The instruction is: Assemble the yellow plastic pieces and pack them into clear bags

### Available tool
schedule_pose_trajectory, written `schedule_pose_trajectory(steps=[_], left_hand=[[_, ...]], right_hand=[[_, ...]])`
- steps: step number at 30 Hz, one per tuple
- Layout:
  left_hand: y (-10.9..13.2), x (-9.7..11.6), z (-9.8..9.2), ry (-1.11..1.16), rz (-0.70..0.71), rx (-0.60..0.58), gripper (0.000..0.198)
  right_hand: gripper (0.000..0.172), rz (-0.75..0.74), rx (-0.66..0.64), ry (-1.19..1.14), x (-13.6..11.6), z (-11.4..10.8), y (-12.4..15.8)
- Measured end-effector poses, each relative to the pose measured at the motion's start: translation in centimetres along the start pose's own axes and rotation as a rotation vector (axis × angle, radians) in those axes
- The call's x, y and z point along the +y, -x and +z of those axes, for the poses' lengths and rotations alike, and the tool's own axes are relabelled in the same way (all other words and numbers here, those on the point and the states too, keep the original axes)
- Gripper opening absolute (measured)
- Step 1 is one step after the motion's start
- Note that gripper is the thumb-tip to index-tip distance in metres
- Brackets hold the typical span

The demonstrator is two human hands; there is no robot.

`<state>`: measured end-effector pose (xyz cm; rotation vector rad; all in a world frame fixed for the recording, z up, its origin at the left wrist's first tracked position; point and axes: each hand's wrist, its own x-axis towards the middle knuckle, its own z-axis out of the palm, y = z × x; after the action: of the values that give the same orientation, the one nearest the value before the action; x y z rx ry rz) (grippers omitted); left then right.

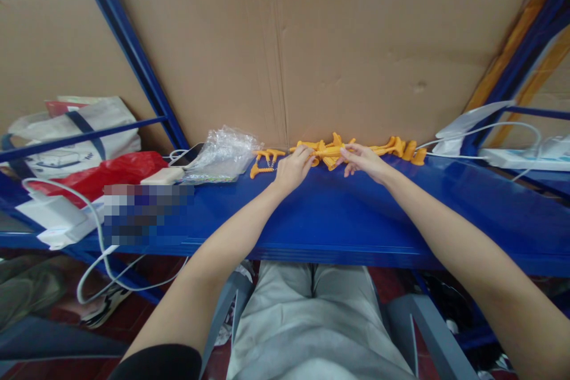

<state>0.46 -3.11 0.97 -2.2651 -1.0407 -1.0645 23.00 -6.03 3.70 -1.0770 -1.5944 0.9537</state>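
Both arms stretch forward over the blue shelf to a row of yellow plastic parts along its back. My left hand (294, 170) is closed, thumb and fingers pinching one end of a slim yellow plastic piece (327, 154). At its other end my right hand (364, 161) pinches too, with its lower fingers curled loosely. The piece lies about level between the hands; its exact shape is too small to tell. Left of my left hand lie several yellow T-shaped handles (272, 154) with metal spirals, like corkscrews. More yellow parts (394, 147) lie beyond my right hand.
A crumpled clear plastic bag (227, 154) lies left, near a phone (187, 155), a red bag (116, 175) and white chargers with cables (56, 214). Cardboard (347, 41) walls the back. A white power strip (512, 158) is at right. Another person's shoe (105, 307) shows lower left.
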Motion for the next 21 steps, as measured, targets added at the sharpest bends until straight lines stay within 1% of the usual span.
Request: schedule_pose_trajectory(steps=[2, 4, 8, 14, 18, 21], left_hand=[[0.0, -0.1, -0.1, -0.005, 0.004, -0.007, 0.029], [0.1, -0.1, -0.2, -0.001, 0.026, -0.014, 0.029], [0.1, 0.1, -0.6, 0.023, 0.056, -0.057, 0.029], [-0.2, 0.2, -0.3, 0.123, -0.008, -0.145, 0.023], [-0.3, -0.4, 0.3, 0.204, 0.027, -0.142, 0.022], [-0.4, -0.6, 0.7, 0.219, 0.047, -0.121, 0.022]], right_hand=[[0.045, -0.067, 0.006, 0.008, 0.1, -0.2, 0.0], [0.047, -0.106, -0.013, 0.021, 0.3, -0.5, 0.0], [0.045, -0.131, -0.052, 0.035, 0.6, -0.8, -0.1], [0.044, -0.134, -0.050, 0.006, 0.9, -0.8, -0.4], [0.045, -0.132, -0.069, -0.005, 1.5, -0.6, -0.7], [0.043, -0.145, -0.068, 0.011, 1.8, -0.5, -0.7]])
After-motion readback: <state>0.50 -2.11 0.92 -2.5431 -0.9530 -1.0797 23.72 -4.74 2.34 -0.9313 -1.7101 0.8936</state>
